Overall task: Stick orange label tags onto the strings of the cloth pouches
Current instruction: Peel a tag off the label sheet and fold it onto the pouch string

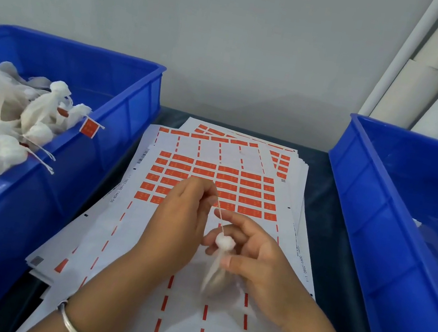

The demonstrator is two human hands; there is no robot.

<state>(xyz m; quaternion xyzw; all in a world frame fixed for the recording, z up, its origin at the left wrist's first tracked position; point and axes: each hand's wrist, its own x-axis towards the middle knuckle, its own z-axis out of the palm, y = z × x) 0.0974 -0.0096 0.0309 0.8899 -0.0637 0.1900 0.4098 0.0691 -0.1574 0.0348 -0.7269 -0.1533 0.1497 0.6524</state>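
We see our left hand (185, 215) raised over the top label sheet (197, 249), its fingers curled in and pinching the upper end of a thin white string (220, 213) between thumb and fingertips. The string runs down, taut and slanted, to the gathered neck of a small white cloth pouch (215, 270), which hangs between our two hands just above the sheet. Our right hand (259, 263) holds that pouch: the thumb presses its side just under the bunched top, and the fingers are loosely bent behind and around it, half open rather than clenched. Rows of orange label tags (217, 187) fill the sheet beyond our hands. To the left, a blue bin (120, 119) holds a heap of pouches (3, 122), one with an orange tag (89, 127) on its string. Another blue bin (379, 211) stands at right.
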